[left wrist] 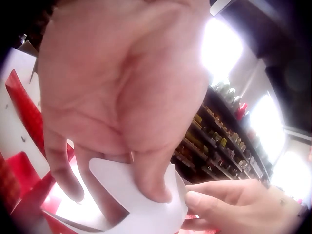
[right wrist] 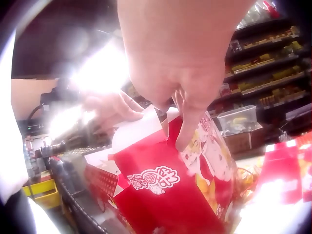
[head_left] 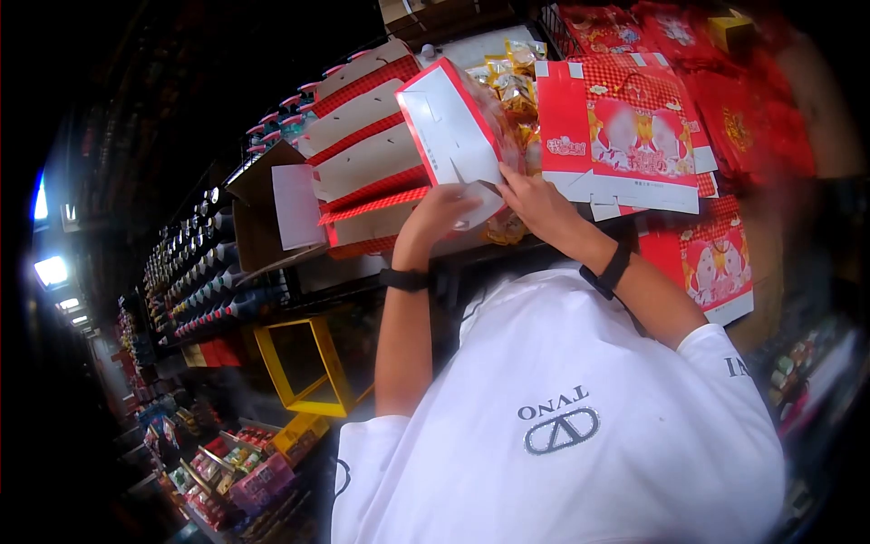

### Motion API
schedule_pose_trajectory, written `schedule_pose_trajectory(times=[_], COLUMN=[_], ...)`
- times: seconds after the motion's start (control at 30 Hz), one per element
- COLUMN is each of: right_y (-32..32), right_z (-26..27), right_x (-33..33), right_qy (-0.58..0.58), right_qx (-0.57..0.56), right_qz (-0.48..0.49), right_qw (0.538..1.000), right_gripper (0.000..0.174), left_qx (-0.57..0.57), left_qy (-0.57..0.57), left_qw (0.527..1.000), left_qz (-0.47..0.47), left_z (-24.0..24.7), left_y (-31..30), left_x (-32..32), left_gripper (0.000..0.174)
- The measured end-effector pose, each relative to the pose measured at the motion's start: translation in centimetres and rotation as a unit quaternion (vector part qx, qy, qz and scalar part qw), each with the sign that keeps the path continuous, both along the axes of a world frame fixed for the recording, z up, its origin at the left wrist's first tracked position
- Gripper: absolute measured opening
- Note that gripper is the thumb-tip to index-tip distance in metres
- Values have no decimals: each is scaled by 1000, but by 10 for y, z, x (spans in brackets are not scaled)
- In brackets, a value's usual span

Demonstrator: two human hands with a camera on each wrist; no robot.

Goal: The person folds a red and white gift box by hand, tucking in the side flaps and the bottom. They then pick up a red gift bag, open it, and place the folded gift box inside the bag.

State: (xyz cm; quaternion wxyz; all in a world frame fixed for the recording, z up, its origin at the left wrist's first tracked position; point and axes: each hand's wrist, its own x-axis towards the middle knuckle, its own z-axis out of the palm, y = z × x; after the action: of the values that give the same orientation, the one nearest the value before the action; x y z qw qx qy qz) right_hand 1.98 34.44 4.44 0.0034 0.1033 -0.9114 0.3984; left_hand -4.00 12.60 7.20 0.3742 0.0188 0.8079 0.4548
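A red and white cardboard gift box (head_left: 449, 122) stands tilted between both hands, its white end facing the person. My left hand (head_left: 438, 216) pinches a white flap (left wrist: 161, 214) of this box, thumb on the near side and fingers behind. At the other edge of the flap, my right hand (head_left: 544, 210) grips the box with thumb and fingertips. The right wrist view shows its red side panel (right wrist: 161, 187) with white lettering and a printed side beyond. To the left, several opened boxes (head_left: 362, 150) stand in a row with their white insides showing.
Flat red printed boxes (head_left: 625, 136) lie stacked at the right. Gold-wrapped packets (head_left: 517, 86) are heaped behind the held box. A brown carton (head_left: 258, 204) borders the opened row; bottles (head_left: 195, 272) fill the shelf at left. A yellow frame (head_left: 308, 363) stands below.
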Motion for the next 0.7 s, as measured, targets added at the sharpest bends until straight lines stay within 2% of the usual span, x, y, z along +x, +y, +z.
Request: schedule_pose_trajectory(times=[0.2, 0.37, 0.4, 0.43, 0.53, 0.57, 0.63, 0.7], right_y=[-4, -7, -7, -8, -9, -10, -10, -5], right_z=[1, -9, -10, -12, -9, -10, -16, -20], right_x=[4, 5, 4, 5, 4, 3, 5, 1], right_qy=[9, 5, 4, 63, 44, 69, 115, 137], right_qx=[52, 33, 28, 14, 24, 52, 115, 131], right_qz=[25, 21, 22, 3, -11, -13, -8, -3], right_qw=[998, 999, 999, 998, 999, 996, 987, 982], right_gripper=[42, 35, 33, 30, 29, 27, 25, 24], left_qx=[-72, -2, 23, -13, -33, 10, 22, 8], left_qy=[1, -31, -29, -60, -117, -99, -60, 9], left_qw=[996, 999, 999, 998, 992, 995, 997, 996], left_qz=[-47, -27, -18, -9, 33, 14, 53, 88], left_z=[4, -35, -35, -16, -1, -26, -16, -13], left_y=[-1, -26, -27, -20, -18, -32, -19, -6], left_x=[-3, -5, -6, -4, -1, -5, 0, 3], left_gripper=[36, 32, 30, 33, 39, 40, 41, 44])
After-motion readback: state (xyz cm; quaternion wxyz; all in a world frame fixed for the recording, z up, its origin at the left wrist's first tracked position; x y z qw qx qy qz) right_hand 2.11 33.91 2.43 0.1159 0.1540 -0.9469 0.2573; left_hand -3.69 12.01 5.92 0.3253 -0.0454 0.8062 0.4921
